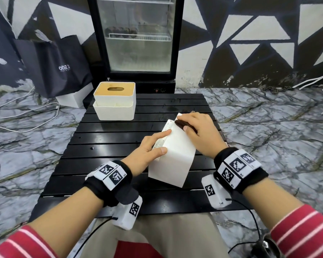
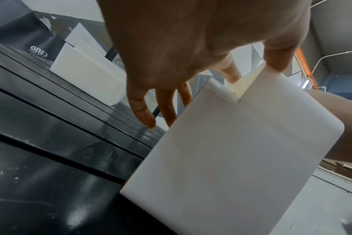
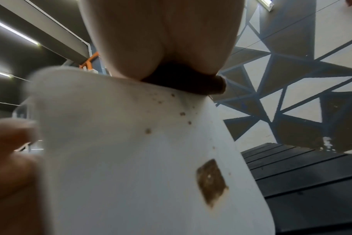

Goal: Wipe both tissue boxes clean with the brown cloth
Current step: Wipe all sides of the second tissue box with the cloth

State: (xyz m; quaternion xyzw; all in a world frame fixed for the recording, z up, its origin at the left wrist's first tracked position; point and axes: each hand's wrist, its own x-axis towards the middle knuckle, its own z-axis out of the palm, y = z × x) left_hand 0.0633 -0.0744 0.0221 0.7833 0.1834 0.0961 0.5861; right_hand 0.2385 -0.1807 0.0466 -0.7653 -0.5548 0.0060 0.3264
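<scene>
The near box (image 1: 175,155) stands tilted mid-table (image 1: 104,146), with brown specks and a smear on its right side. The right hand (image 1: 201,133) is curled on the cloth (image 1: 183,124), pressing it to the box's upper far edge. The left hand (image 1: 147,151) pinches the box's left side between thumb and forefinger. The far box (image 1: 114,108) sits near the table's far left corner, with a fridge (image 1: 138,34) behind it.

The black slatted table (image 1: 119,155) in front of me carries two tissue boxes. The wooden-lidded tissue box (image 1: 114,107) stands flat toward eleven o'clock, near the far edge. The plain white tissue box (image 1: 173,161) is at the centre, tipped up as I hold it, its near lower edge on the slats, well apart from the first.
</scene>
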